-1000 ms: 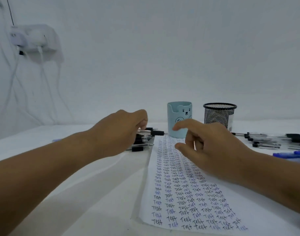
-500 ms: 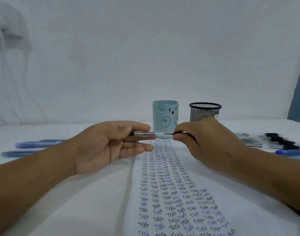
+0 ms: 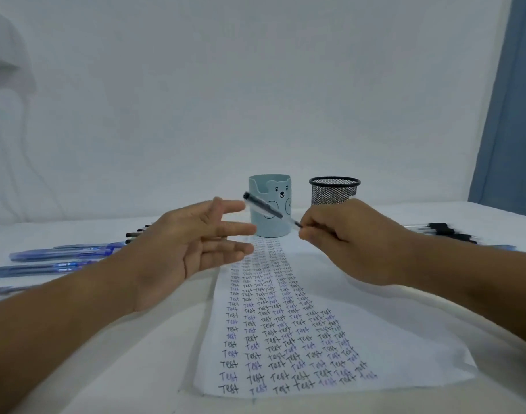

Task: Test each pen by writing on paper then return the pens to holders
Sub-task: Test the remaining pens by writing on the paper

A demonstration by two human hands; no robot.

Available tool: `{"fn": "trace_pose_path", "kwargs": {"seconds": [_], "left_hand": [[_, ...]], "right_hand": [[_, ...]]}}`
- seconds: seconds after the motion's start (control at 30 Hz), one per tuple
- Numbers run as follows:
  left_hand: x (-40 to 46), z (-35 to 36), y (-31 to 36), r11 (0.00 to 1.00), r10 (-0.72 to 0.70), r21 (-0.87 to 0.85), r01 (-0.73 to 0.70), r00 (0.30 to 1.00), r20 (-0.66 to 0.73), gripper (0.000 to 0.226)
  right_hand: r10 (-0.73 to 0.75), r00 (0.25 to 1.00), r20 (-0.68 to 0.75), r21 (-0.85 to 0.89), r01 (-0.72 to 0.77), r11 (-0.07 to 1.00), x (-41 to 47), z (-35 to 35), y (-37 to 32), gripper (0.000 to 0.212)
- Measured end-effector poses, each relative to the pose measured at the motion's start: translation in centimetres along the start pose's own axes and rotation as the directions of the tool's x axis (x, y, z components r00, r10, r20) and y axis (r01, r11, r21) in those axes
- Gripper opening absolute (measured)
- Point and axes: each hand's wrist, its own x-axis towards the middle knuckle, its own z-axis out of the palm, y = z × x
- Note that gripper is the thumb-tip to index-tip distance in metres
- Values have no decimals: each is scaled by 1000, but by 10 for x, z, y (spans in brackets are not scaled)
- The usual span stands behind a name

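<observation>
My right hand (image 3: 345, 240) pinches one end of a clear pen with black ink (image 3: 267, 209); the pen slants up and to the left in front of the light-blue bear holder (image 3: 270, 228). My left hand (image 3: 193, 249) hovers open, palm turned right, just left of the pen and apart from it. A black mesh holder (image 3: 333, 191) stands right of the bear holder. A sheet of paper (image 3: 405, 348) covered in rows of "Test" lies below both hands.
Several blue pens (image 3: 61, 253) lie on the white table at the left, with black pen ends (image 3: 136, 233) behind my left hand. Several black-capped pens (image 3: 444, 230) lie at the right. A blue curtain (image 3: 512, 115) hangs at the far right.
My left hand picked a pen from the left pile and passed it to my right hand. The left hand has let go and opened; the pen now tilts upward.
</observation>
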Motion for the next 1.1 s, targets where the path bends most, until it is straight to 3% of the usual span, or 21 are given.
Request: {"fn": "trace_pose_path", "kwargs": {"seconds": [0.07,0.13,0.23,0.37,0.43,0.63,0.8,0.93,1.1], "left_hand": [[-4,2,-3,958,40,281,-61,996,82,50],[-8,6,-4,797,15,595,-103,988,151,27],[-10,14,-4,608,-20,777,-163,975,220,19],[-8,15,-4,592,-30,785,-182,969,247,24],[-7,13,-5,601,-35,780,-177,969,246,25],[-4,14,-6,586,-33,790,-179,969,244,23],[-3,16,-6,584,-35,791,-181,968,247,25],[-4,15,-6,579,-42,795,-179,968,248,26],[-3,14,-6,573,-56,801,-172,967,248,29]], "right_hand": [[112,983,142,435,-164,885,-3,-2,4,24],[125,953,275,698,-287,656,-12,2,3,22],[131,965,226,827,-261,499,-24,10,0,25],[142,953,268,830,-303,467,-29,5,-1,38],[132,952,275,820,-304,485,-29,5,-2,42],[38,990,135,686,-121,718,-29,14,-3,42],[1,991,132,574,-77,815,-29,15,-2,40],[-3,995,102,504,-49,863,-31,15,-3,43],[0,993,119,545,-65,836,-31,15,-2,41]]}}
